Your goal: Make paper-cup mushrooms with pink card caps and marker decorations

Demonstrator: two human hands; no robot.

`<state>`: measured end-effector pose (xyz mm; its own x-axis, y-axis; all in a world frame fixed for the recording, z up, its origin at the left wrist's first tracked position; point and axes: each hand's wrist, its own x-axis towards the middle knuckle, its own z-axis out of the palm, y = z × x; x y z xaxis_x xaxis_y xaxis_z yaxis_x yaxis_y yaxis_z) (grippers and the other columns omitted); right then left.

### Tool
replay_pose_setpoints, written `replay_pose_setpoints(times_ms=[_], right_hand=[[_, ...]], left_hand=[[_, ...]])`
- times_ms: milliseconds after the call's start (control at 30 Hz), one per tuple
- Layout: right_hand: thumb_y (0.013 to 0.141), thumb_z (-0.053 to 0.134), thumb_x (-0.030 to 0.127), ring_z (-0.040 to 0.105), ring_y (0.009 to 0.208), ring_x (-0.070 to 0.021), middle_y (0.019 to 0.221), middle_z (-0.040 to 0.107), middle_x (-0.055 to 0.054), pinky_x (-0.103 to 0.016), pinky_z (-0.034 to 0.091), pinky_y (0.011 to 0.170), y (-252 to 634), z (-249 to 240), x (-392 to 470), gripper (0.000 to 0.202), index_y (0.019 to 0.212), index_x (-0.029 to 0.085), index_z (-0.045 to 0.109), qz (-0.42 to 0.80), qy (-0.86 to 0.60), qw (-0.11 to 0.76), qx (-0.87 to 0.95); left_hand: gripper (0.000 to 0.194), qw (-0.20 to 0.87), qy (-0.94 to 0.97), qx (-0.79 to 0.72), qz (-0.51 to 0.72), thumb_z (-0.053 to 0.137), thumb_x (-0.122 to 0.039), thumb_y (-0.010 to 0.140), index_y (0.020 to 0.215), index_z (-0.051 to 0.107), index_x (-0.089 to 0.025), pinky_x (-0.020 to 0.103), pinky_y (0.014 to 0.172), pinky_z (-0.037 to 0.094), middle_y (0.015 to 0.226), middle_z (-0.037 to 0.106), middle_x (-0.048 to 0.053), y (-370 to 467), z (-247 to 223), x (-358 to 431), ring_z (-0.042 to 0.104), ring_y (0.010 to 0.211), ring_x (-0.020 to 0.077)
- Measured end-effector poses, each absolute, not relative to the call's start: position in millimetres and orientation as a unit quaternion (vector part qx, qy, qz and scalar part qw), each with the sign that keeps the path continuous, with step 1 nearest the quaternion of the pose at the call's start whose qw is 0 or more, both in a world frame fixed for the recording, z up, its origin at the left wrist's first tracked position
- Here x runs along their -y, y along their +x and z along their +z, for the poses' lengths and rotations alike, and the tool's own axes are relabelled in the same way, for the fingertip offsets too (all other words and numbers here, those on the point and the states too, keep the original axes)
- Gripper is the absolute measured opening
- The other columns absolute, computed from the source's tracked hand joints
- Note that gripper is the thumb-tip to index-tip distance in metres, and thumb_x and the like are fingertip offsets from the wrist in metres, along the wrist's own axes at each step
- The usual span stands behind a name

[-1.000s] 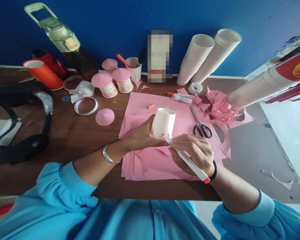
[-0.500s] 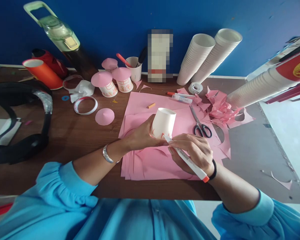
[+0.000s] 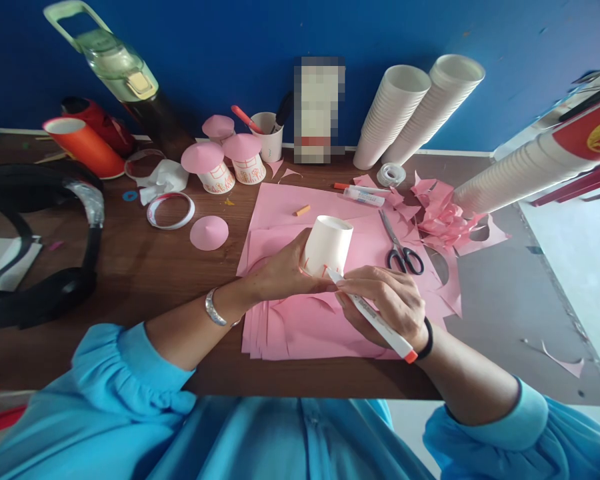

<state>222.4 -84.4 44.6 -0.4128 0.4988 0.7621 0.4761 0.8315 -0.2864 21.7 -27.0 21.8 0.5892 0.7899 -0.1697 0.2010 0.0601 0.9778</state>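
My left hand (image 3: pixel 291 268) is closed round the lower left side of a white paper cup (image 3: pixel 329 243), which is turned bottom up and tilted slightly. Short orange-red strokes run along the cup near its rim. In my right hand (image 3: pixel 387 299) is a white marker pen (image 3: pixel 375 319) with an orange end, its tip touching the cup near those strokes. Beneath both hands lie stacked pink paper sheets (image 3: pixel 300 330). Scissors with black handles (image 3: pixel 404 259) rest on the paper to the right, and a small orange-brown stick (image 3: pixel 303 210) lies behind the cup.
Small decorated cups with pink cone tops (image 3: pixel 203 159) stand at the back left, near a loose pink cone (image 3: pixel 209 233) and a tape roll (image 3: pixel 171 211). Tall stacks of white cups (image 3: pixel 393 117) lean on the blue wall. Pink scraps (image 3: pixel 447 217) lie right, black headphones (image 3: pixel 87 267) left.
Hardly anything differs. The marker tip has shifted very slightly along the cup's side, while both hands keep their hold and the cup stays in place.
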Motion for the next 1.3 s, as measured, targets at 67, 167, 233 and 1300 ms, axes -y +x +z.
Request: replay_pose_setpoints(times_ms=[67,167,233,1300], right_hand=[[0.087,0.067,0.004,0.073,0.065,-0.018,0.077,0.073,-0.007,-0.028,0.062,0.058,222.6,44.9,85.0,0.019,0.102,0.015,0.061,0.014,-0.294,0.458,0.839],[0.087,0.067,0.004,0.073,0.065,-0.0172,0.076,0.073,-0.007,-0.027,0.062,0.058,222.7,45.7,85.9,0.019,0.101,0.016,0.061,0.014,-0.302,0.457,0.837],[0.088,0.066,0.005,0.073,0.065,-0.0162,0.077,0.074,-0.006,-0.027,0.062,0.059,222.5,46.3,86.2,0.019,0.102,0.017,0.061,0.015,-0.306,0.456,0.836],[0.087,0.065,0.007,0.071,0.061,-0.0151,0.074,0.073,-0.003,-0.025,0.061,0.057,223.9,51.1,86.6,0.02,0.103,0.019,0.062,0.01,-0.296,0.455,0.84]], left_hand=[[0.079,0.62,0.641,-0.385,0.239,0.091,-0.041,0.066,0.131,0.05,-0.023,0.045,0.091,0.054,0.117,0.065,0.008,21.6,21.6,26.9,0.061,0.115,0.0325],[0.079,0.628,0.635,-0.379,0.241,0.092,-0.041,0.066,0.131,0.05,-0.022,0.045,0.091,0.054,0.12,0.065,0.009,21.6,21.2,26.8,0.061,0.115,0.0319],[0.081,0.63,0.632,-0.379,0.243,0.092,-0.041,0.066,0.132,0.049,-0.022,0.044,0.091,0.055,0.122,0.064,0.009,21.9,21.1,26.7,0.061,0.114,0.0316],[0.081,0.637,0.624,-0.383,0.243,0.092,-0.041,0.066,0.133,0.05,-0.024,0.039,0.081,0.056,0.121,0.064,0.009,21.8,23.4,28.2,0.063,0.109,0.0295]])
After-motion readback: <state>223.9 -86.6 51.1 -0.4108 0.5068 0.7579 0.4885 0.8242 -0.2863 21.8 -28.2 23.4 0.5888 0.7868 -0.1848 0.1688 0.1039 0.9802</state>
